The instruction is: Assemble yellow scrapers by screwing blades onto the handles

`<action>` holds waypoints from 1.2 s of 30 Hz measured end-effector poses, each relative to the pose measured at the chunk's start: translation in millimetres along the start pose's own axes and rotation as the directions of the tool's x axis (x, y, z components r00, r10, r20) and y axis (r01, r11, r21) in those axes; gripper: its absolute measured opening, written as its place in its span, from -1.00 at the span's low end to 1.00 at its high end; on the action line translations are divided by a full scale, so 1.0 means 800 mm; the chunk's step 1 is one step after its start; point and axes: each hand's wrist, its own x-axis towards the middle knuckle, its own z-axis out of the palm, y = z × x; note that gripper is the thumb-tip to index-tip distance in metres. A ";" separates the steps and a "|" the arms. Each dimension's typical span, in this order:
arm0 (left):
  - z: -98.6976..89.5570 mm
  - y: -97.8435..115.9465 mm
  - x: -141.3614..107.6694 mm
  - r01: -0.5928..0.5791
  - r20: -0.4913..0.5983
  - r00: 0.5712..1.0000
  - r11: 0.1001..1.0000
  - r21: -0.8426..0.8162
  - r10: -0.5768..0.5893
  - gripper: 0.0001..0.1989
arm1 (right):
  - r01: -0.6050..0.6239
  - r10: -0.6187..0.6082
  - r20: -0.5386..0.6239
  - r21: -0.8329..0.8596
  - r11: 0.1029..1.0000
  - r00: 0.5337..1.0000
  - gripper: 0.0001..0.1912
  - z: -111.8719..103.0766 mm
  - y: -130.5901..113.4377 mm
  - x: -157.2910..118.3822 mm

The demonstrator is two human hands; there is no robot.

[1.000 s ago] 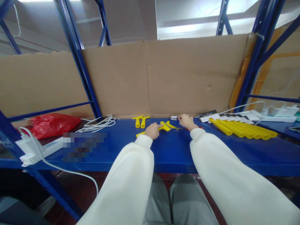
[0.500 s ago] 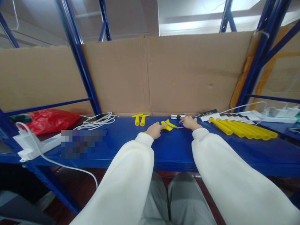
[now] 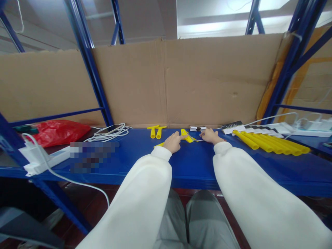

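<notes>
Near the middle of the blue shelf, my left hand has its index finger stretched toward a flat yellow piece and touches its left side. My right hand is closed around the end of a thin tool whose tip reaches the yellow piece. Another yellow part lies partly hidden beside my left wrist. Two yellow T-shaped parts stand behind my left hand, near the cardboard.
Several yellow tubes lie in a row at the right, by a black and white card. A binder clip sits behind my right hand. Left are white cables, a red bag and a power strip.
My left hand has shifted slightly right. The yellow piece now looks turned and is a single slanted shape between my hands. The right hand has hardly moved.
</notes>
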 end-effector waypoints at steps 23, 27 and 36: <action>0.003 -0.003 0.003 0.015 -0.087 0.996 0.993 -0.121 -0.026 -0.47 | -0.136 0.133 0.054 0.043 0.990 0.990 -0.79 0.004 -0.005 0.011; 0.003 -0.003 0.002 0.030 -0.075 0.996 0.992 -0.124 -0.040 -0.47 | -0.095 0.094 0.042 0.024 0.995 0.995 -0.77 0.005 -0.003 0.010; 0.003 -0.005 0.003 0.038 -0.044 0.998 0.991 -0.124 -0.044 -0.45 | 0.305 -0.266 -0.257 0.127 0.944 0.929 -0.81 0.011 -0.016 0.011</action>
